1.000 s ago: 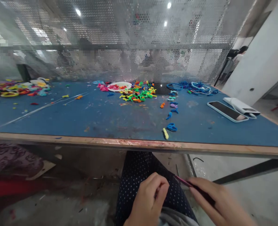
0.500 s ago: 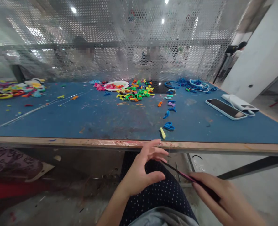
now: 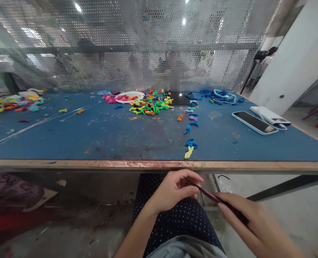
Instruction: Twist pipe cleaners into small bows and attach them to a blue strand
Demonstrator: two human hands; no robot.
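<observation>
My right hand (image 3: 245, 211) grips slim tweezers (image 3: 211, 197), dark with a pinkish-maroon body, pointing up and left. The fingers of my left hand (image 3: 175, 188) curl round the dark tip, thumb and index finger on either side of it. Whether a small piece is pinched there is hidden. Both hands are over my lap, just below the table's front edge. Nearest on the table lies a pale yellow fuzzy twisted piece (image 3: 189, 153) with two prongs, touching a blue fuzzy loop (image 3: 191, 143). Beyond them runs a line of small pieces, among them a lilac one (image 3: 193, 118) and an orange one (image 3: 180, 118).
A colourful heap of fuzzy pieces (image 3: 153, 106) and a white plate (image 3: 118, 100) are at the back of the blue table (image 3: 137, 139). Blue coils (image 3: 223, 95) lie back right. A phone (image 3: 254, 123) and a white device (image 3: 269, 116) lie right. Perforated metal sheet (image 3: 115, 68) stands behind.
My left hand has gone from spread fingers to curled round the tweezers' tip. The yellow piece lies turned, prongs away from me, now against the blue loop. The view has shifted slightly.
</observation>
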